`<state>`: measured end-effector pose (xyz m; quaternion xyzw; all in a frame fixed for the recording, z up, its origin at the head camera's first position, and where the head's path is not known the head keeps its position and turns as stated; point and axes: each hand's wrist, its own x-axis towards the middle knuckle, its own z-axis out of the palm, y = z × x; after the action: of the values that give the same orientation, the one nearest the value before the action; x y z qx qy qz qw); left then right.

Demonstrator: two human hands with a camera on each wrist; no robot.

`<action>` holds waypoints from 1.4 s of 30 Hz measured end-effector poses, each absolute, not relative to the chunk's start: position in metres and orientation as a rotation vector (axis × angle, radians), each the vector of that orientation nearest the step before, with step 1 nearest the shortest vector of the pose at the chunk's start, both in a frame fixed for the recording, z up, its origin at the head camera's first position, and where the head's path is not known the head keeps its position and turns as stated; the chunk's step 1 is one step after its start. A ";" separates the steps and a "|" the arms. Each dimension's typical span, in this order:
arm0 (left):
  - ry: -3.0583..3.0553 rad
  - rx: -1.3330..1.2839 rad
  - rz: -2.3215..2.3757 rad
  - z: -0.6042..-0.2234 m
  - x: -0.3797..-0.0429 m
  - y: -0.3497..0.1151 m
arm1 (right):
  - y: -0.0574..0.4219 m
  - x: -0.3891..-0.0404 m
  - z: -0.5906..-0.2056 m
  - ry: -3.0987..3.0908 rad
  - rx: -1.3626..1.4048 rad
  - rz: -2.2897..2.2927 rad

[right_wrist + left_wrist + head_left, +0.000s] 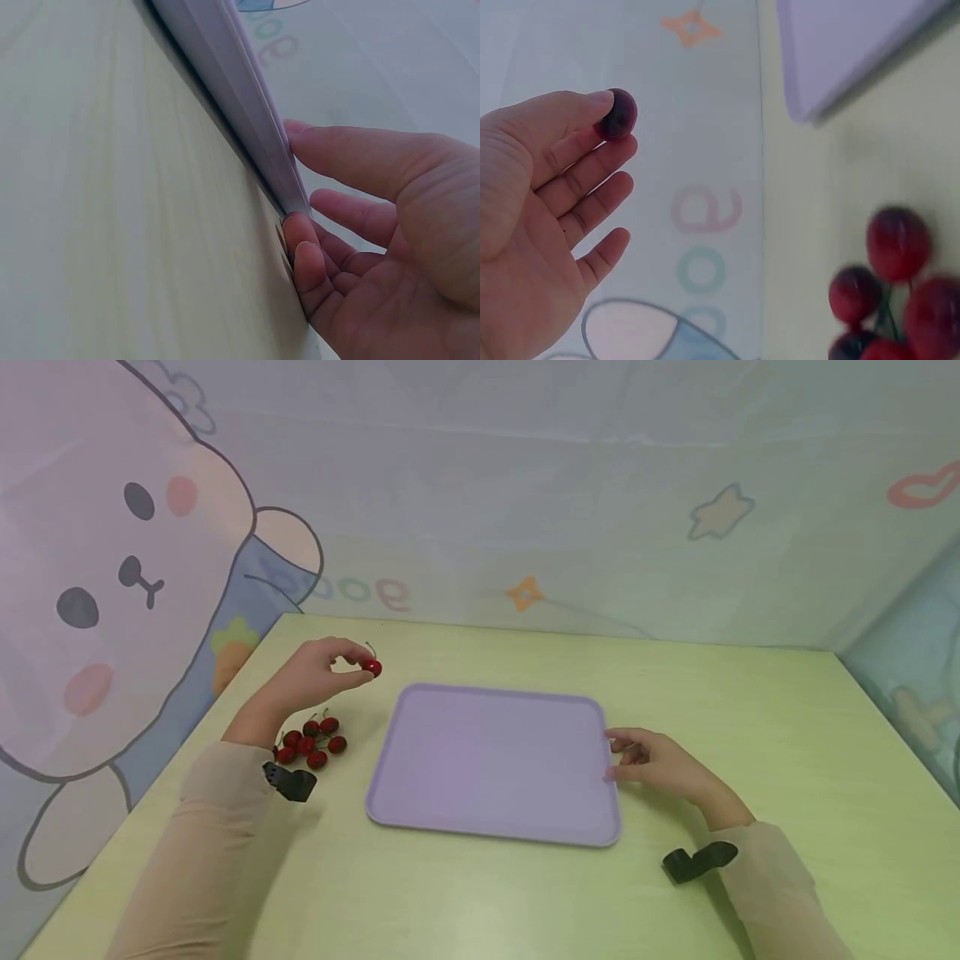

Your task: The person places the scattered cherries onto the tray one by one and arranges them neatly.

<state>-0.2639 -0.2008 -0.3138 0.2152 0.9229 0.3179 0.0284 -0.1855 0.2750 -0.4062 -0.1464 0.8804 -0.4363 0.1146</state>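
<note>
Between thumb and fingertips, my left hand (315, 675) pinches a dark red cherry (372, 668), its thin stem pointing up. The hand is raised over the table, beyond the far left corner of a lilac rectangular tray (491, 764). In the left wrist view the held cherry (618, 115) shows at the thumb tip, the other fingers spread. At the tray's right side, my right hand (652, 764) grips the edge, thumb on the rim. The right wrist view shows the fingers of the right hand (390, 225) curled at the underside of the tray edge (240, 97).
Several more cherries (306, 745) with stems lie in a cluster left of the tray, beside the left forearm. The pale yellow-green table (480, 902) meets a printed cloth backdrop (480, 485) with a cartoon bear at the left. Each wrist carries a small black camera mount (291, 782).
</note>
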 end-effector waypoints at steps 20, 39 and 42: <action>2.665 1.090 0.996 -0.336 -0.277 -0.063 | 0.274 -0.187 -0.412 2.572 -0.386 -1.289; 2.549 1.221 0.815 -0.374 -0.285 0.027 | 0.274 -0.184 -0.409 2.573 -0.358 -1.302; 2.541 1.210 0.778 -0.376 -0.283 0.035 | 0.275 -0.185 -0.411 2.578 -0.363 -1.297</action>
<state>-0.2826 0.0353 -0.3755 0.4120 0.8648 0.2648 0.1106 -0.1847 0.2749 -0.4106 -0.1240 0.8803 -0.4429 0.1160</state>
